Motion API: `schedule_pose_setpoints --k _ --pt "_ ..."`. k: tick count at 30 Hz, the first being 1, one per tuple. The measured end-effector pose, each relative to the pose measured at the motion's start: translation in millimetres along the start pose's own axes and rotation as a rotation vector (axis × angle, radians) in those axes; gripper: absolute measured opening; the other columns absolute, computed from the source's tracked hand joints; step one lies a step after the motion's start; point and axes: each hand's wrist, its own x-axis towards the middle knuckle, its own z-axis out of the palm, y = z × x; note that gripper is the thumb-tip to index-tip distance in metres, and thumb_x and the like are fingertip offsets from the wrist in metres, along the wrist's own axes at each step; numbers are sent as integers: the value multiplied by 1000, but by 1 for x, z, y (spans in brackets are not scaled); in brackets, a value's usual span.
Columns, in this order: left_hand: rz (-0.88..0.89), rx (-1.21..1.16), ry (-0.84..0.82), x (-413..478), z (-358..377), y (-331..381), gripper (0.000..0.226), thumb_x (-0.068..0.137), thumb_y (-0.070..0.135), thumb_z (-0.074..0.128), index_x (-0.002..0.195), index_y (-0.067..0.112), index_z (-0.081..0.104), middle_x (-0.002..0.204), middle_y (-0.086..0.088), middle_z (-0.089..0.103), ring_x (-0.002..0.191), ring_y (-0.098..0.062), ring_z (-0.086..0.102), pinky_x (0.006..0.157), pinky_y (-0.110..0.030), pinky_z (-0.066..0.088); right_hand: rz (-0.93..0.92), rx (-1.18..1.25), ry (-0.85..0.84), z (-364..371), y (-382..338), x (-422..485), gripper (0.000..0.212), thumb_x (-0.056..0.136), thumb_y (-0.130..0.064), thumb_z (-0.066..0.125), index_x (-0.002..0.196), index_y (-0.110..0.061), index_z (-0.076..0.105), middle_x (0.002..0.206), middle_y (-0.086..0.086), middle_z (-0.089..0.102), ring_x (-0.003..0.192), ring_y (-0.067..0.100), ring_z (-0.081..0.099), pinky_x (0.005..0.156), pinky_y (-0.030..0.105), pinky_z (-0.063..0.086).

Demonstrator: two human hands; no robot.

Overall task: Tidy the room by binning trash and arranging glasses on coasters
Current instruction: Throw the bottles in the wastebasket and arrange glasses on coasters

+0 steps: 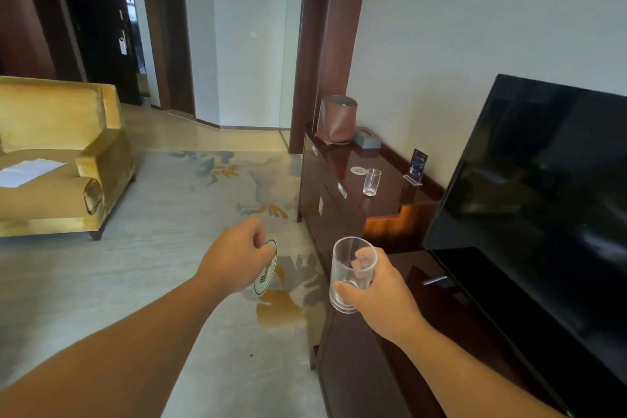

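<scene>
Left hand [237,258] pinching coaster [266,273], right hand [376,288] holding glass [351,273]

At the left of the frame we see a yellow armchair [61,132]. A patterned carpet [176,214] fills the middle. At the right we find a black television [543,197], and beyond it a dark wooden worktop [397,188] bearing a grey tissue box [369,140] and a small upright card [418,164].

Pinches a round coaster [266,273] in the left hand [237,258] over the patterned carpet [169,214]; grips an empty glass [351,273] in the right hand [376,288], near the black television [543,180]. Looks ahead to a second glass [372,181], upright on the dark sideboard [390,204], near a flat coaster [359,170]
</scene>
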Motion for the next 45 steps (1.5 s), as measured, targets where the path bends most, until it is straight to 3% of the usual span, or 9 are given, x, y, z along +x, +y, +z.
schedule_pose_setpoints --k 5,15,24,29,31,33,37,41,45 --pt "-9 11 -9 95 21 -18 16 81 24 56 74 16 45 62 -1 52 54 -18 43 52 -33 34 36 -3 -2 17 16 98 59 71 -42 75 121 -29 46 108 -11 59 97 11 60 85 33 55" --pt "-5 18 -24 301 36 -17 15 81 23 56 73 16 44 64 -2 55 56 -19 46 52 -33 36 60 0 35 19 13 311 51 75 -37 76 114 -27 46 100 -10 59 91 11 61 87 36 53" --pt "63 14 -88 481 61 -52 17 82 24 57 74 16 45 63 -2 55 56 -20 45 54 -34 37 119 27 121 46 23 464 51 64 -44 74 107 -31 49 95 -7 65 87 12 65 84 37 55" --pt "153 -36 -150 591 75 -54 16 81 22 58 74 14 46 57 2 55 49 -18 48 48 -28 37 198 32 232 52 20 547 48 74 -33 77 111 -29 48 97 -11 63 89 9 64 83 28 53" --pt "188 -38 -173 629 81 -51 17 83 19 58 72 15 45 56 1 53 47 -15 47 44 -25 32 205 29 254 50 17 576 39 77 -28 77 102 -34 47 92 -14 62 84 7 63 73 14 49" --pt "197 -60 -198 664 91 -51 19 83 17 58 71 15 44 55 0 52 47 -17 47 42 -24 34 223 15 258 49 21 605 34 79 -25 76 91 -36 46 86 -15 61 79 6 63 62 9 45" --pt "218 -68 -244 730 125 -58 21 81 15 58 68 16 43 57 0 50 52 -17 46 44 -25 34 285 30 296 51 42 661 38 77 -34 74 103 -29 47 94 -10 63 85 9 64 75 23 52" --pt "260 -45 -295 796 165 -59 20 80 17 58 68 16 42 59 0 50 58 -18 47 55 -35 40 306 3 341 49 70 723 49 76 -36 76 114 -30 45 97 -14 59 85 9 62 71 20 48" --pt "260 -34 -337 862 205 -45 19 80 17 58 70 14 42 58 2 48 54 -15 45 55 -32 39 342 13 315 34 99 792 55 75 -39 77 118 -31 44 97 -16 61 87 10 65 77 22 55"
